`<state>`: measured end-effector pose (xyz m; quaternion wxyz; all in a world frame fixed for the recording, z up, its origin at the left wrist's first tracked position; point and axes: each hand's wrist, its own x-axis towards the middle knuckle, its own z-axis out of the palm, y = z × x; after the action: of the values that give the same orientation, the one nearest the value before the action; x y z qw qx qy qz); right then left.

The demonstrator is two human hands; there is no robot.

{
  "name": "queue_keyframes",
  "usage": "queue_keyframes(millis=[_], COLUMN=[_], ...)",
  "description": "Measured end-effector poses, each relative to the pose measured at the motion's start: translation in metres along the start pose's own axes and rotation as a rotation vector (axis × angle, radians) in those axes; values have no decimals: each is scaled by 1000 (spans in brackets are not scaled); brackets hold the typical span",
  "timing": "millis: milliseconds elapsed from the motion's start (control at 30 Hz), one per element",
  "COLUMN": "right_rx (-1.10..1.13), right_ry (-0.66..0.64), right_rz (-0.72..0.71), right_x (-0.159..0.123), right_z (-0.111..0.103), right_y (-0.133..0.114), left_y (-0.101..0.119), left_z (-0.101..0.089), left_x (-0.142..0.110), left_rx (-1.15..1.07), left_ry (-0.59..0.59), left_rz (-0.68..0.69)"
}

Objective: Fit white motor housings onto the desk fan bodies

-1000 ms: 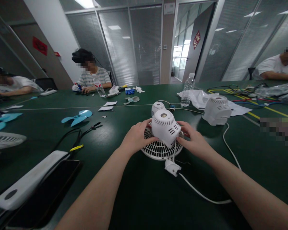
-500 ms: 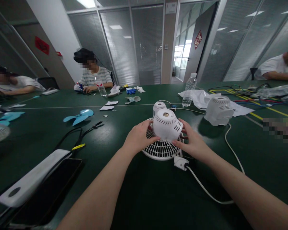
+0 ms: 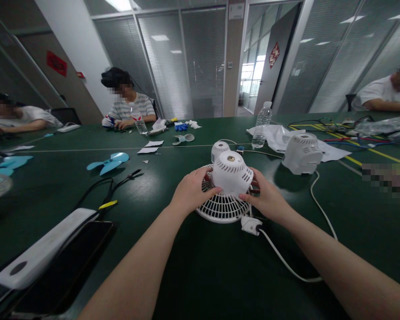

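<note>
Between my two hands is a white fan motor housing (image 3: 232, 174) with vent slots, sitting over a round white fan grille (image 3: 222, 209). My left hand (image 3: 193, 189) grips its left side, thumb toward the front. My right hand (image 3: 265, 193) is closed on its right side, with the thumb at the lower front edge. Some fingertips are hidden behind the housing. A white switch piece (image 3: 251, 225) on a white cord lies just in front of the grille's right edge. Right behind the held housing stands another white housing (image 3: 219, 149).
Another white housing (image 3: 302, 153) stands to the right, near a plastic bottle (image 3: 262, 126). Blue fan blades (image 3: 109, 164) lie to the left. Nearer me are a white power strip (image 3: 46, 246) and a dark phone (image 3: 66, 271). Co-workers sit across the table.
The housing has turned between my hands, its front corner swinging round. My right thumb has shifted lower along its front, and the switch piece has slid to the right.
</note>
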<state>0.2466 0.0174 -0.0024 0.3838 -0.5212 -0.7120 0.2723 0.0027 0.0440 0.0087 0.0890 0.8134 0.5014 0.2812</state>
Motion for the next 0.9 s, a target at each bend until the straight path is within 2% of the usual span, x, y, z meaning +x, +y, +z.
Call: queue_keyframes(millis=[233, 467, 667, 900], right_rx=[35, 67, 25, -41], right_ry=[-46, -93, -58, -41], right_rz=[7, 59, 49, 34], right_x=[0, 2, 3, 0], right_z=[-1, -4, 1, 2], right_y=[-1, -1, 6, 2], left_y=[3, -2, -8, -9], left_z=[-5, 8, 15, 12], left_x=[-1, 0, 1, 5], left_rx=[-34, -50, -233, -241], left_ry=[-26, 71, -3, -8], left_rz=[-39, 34, -41, 43])
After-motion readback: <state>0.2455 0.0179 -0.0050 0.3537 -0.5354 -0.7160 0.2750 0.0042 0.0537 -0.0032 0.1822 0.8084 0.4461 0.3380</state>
